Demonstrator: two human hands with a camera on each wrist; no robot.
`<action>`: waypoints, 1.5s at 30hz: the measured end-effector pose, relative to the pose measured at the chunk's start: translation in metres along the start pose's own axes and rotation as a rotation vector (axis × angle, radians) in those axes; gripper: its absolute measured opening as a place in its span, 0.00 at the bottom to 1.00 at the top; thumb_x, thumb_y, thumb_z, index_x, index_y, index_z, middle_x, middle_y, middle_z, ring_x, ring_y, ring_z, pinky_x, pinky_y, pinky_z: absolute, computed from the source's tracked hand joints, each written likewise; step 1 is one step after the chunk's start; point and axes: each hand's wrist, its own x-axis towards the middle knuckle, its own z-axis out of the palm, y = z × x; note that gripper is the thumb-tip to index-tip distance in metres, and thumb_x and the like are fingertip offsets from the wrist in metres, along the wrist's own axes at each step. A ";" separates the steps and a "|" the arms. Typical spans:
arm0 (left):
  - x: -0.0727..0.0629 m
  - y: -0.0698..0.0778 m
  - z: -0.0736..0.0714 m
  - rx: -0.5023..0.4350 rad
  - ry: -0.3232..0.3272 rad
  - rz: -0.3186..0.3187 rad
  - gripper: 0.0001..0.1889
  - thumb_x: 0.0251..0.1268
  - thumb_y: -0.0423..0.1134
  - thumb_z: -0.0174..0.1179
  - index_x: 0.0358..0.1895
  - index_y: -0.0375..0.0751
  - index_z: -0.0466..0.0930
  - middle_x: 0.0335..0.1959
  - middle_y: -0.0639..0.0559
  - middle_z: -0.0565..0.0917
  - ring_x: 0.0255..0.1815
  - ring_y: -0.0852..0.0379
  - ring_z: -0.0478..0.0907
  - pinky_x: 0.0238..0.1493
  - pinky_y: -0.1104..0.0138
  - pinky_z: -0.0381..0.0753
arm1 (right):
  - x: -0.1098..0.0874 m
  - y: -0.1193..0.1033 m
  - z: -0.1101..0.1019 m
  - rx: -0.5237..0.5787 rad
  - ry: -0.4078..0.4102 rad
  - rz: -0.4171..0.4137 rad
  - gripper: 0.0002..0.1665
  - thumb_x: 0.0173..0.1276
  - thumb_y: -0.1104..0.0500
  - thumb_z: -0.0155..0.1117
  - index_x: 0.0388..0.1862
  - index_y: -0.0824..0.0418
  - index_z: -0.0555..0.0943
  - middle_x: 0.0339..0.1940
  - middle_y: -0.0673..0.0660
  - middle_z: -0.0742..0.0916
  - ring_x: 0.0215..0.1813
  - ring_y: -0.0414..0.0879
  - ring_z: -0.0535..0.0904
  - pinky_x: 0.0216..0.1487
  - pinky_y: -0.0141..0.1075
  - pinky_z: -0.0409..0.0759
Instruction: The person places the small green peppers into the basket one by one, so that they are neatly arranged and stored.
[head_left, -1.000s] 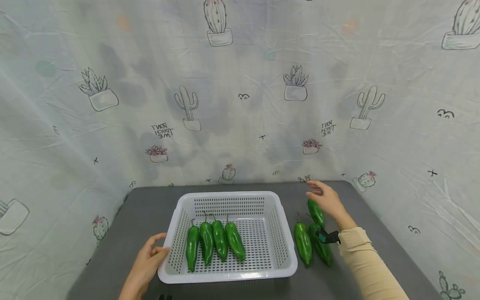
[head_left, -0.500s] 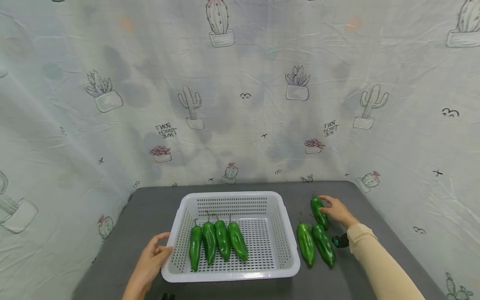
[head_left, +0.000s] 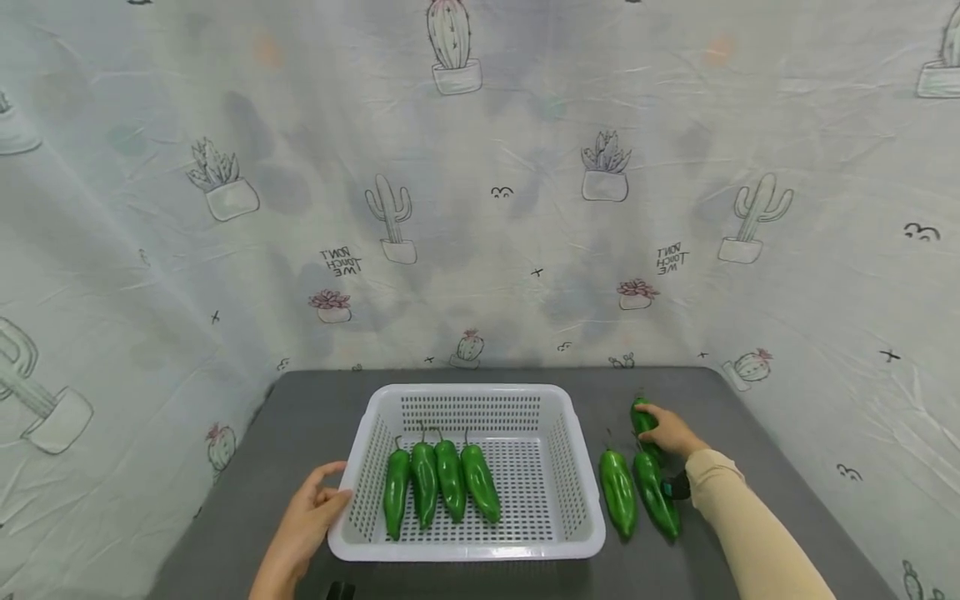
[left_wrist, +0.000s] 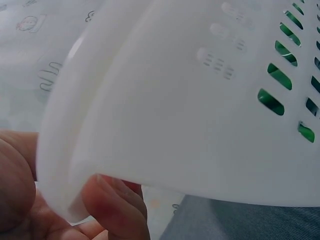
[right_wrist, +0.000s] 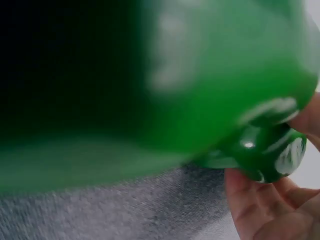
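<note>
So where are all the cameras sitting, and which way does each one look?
Head: worn on the head, looking forward and down at a white basket, green peppers, the left hand, right hand and a sleeve.
Left wrist: worn there, looking close at the basket's wall; part of the left hand shows.
Right wrist: worn there, looking at a blurry near pepper; right fingers pinch a farther pepper.
Shared: head and left wrist both show the left hand holding the basket.

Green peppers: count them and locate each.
7: four green peppers in a row in the white basket, two on the table to its right, one beyond, gripped by the right hand.
</note>
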 end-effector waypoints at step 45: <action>-0.001 0.005 -0.002 0.037 -0.028 -0.034 0.27 0.69 0.31 0.51 0.68 0.34 0.56 0.39 0.39 0.83 0.38 0.51 0.81 0.36 0.59 0.78 | -0.028 -0.217 0.057 0.342 -0.232 -0.238 0.33 0.62 0.60 0.67 0.66 0.57 0.70 0.55 0.65 0.78 0.48 0.54 0.79 0.39 0.41 0.80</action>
